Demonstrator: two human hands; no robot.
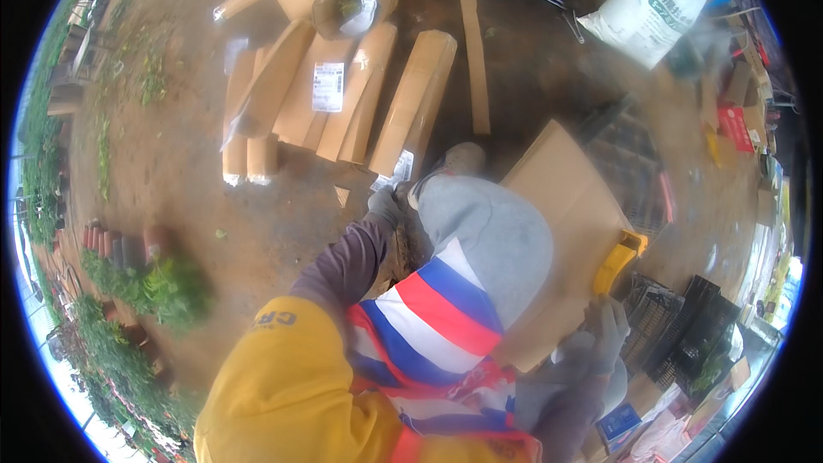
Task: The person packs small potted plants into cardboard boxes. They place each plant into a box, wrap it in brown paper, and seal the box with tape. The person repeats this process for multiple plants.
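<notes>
My left hand (386, 207), in a grey glove, is closed at the near end of a long, narrow cardboard package (417, 94). A white label (397, 170) sits at that end, right by my fingers. Low on the right, my gloved right hand (605, 326) is curled at the lower end of a yellow tool (615, 264) that looks like a tape dispenser. Its grip is partly hidden by my fingers. Beside my knee, a large flat cardboard sheet (570, 197) leans at a slant, with the yellow tool at its right edge.
More long cardboard packages (309, 103) lie ahead, one labelled. A clear bag with green contents (351, 7) stands behind them. A white sack (647, 4) lies far right, black crates (686, 326) near right, potted plants (163, 291) left. A cardboard strip (475, 60) lies on the ground.
</notes>
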